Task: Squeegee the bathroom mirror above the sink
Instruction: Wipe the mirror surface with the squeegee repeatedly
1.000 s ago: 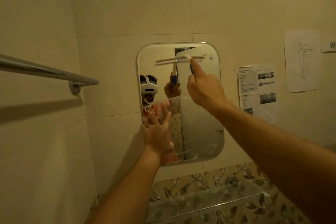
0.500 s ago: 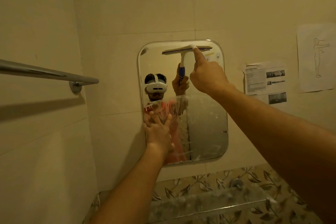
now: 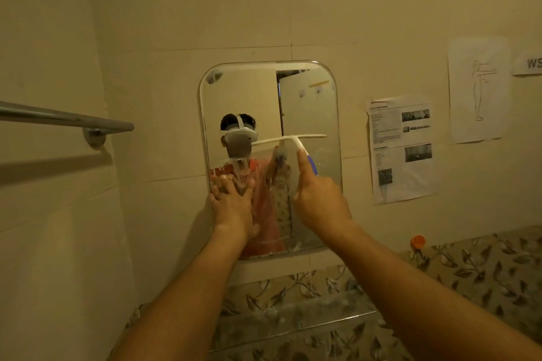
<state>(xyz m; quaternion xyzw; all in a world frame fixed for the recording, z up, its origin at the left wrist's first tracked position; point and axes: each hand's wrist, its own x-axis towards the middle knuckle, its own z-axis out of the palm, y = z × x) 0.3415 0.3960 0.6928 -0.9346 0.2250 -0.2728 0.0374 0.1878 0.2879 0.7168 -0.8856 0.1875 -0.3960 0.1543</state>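
Facing the mirror (image 3: 308, 102) on a tiled wall. Gripping the squeegee (image 3: 289, 139) in the right hand (image 3: 319, 202), with fingers curled round the blue and white handle and the forefinger laid straight up along it. Holding the white blade level against the right half of the glass, about halfway up, just beside the reflected headset (image 3: 242, 136). Bracing with the left hand (image 3: 231, 208), spread flat against the lower left edge of the mirror and holding nothing.

Below the blade, streaked and cloudy, possibly with foam or water, though too blurred to tell which. Above it, clear.

To the left, a metal towel bar (image 3: 64, 119) fixed to the side wall. To the right, a printed sheet (image 3: 401, 149) and a line drawing (image 3: 476, 88) of a figure, both stuck to the wall and apart from the mirror. Lower down, a glass shelf (image 3: 293, 319) under the mirror, against leaf-patterned tiles (image 3: 484, 267). On the right, a small orange object (image 3: 418, 241) at the top of those tiles.
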